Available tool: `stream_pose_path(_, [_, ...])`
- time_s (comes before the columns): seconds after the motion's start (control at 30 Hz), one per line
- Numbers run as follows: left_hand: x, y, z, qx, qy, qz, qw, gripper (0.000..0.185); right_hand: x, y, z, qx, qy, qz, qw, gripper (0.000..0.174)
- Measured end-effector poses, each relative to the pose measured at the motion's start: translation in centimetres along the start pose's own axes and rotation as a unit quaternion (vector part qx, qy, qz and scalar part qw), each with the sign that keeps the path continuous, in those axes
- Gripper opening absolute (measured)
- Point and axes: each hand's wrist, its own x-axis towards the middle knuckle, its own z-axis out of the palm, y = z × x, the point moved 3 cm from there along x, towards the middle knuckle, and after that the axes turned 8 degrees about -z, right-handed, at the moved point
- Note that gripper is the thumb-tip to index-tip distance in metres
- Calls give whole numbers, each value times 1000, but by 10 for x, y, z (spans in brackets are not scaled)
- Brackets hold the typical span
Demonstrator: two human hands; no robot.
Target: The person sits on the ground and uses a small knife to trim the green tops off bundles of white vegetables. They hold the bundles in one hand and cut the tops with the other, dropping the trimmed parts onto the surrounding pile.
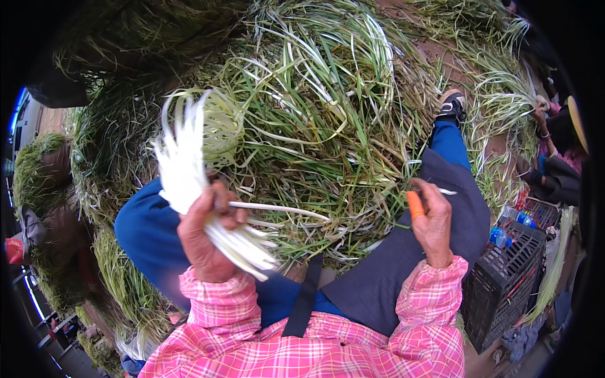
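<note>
My left hand (205, 241) is closed around a thick bunch of pale, white-stemmed leaves (182, 165), probably blanched chives. Its long ends curl over at the top, and cut-looking white ends stick out below the fist. One single white stalk (279, 207) juts sideways from the bunch towards the right. My right hand (432, 227), with an orange cover (415, 204) on one finger, hovers over the dark apron (378, 279) with fingers curled. A small white sliver (446, 191) shows beside its fingers; whether they grip it is unclear. Beneath lies a heap of green and white leaves (326, 127).
Black plastic crates (503, 279) stand at my right, with plastic bottles (500, 237) on top. Beyond, another person's hand (541, 105) holds a similar bunch (508, 97). Bundled greens (42, 175) are stacked at left. My shoe (451, 106) rests at the heap's right edge.
</note>
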Motion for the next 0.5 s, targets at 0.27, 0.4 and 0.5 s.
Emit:
stream_pose_path(0.27, [5, -53, 7, 14, 22, -123, 992, 28, -11, -83, 70, 245, -245, -125, 930, 14])
stream_pose_path(0.4, [5, -63, 10, 139, 3, -112, 984, 40, -15, -82, 68, 221, -177, -109, 953, 12])
stream_pose_path(0.5, [3, -78, 15, 181, 55, -152, 970, 48, -16, -81, 71, 236, -175, -130, 947, 14])
